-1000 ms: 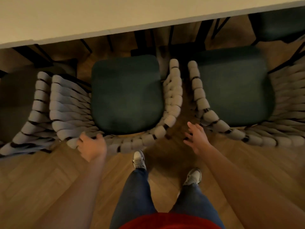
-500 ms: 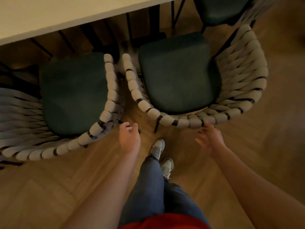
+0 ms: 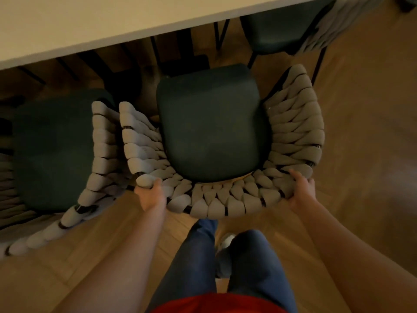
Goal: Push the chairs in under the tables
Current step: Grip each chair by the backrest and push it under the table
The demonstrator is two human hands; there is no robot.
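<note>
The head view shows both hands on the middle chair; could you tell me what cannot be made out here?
- Middle chair legs: hidden under its own seat.
- Left hand and right hand fingertips: curled behind the woven back.
- Left chair: cut off by the frame edge.
- Far chair: partly under the table, blurred.

A: Clothing on the person, head view?
B: Red top (image 3: 216, 304), only a strip of it at the near edge. Dark blue jeans (image 3: 191, 263) on both legs.
A: Sleeves?
B: None in view; both forearms bare up to the frame edge. No watch, band or ring visible on the left hand (image 3: 152, 197) or the right hand (image 3: 301, 190).
A: Footwear?
B: One shoe (image 3: 225, 241) shows between the legs, pale grey-white, blurred; laces or markings cannot be read.
</note>
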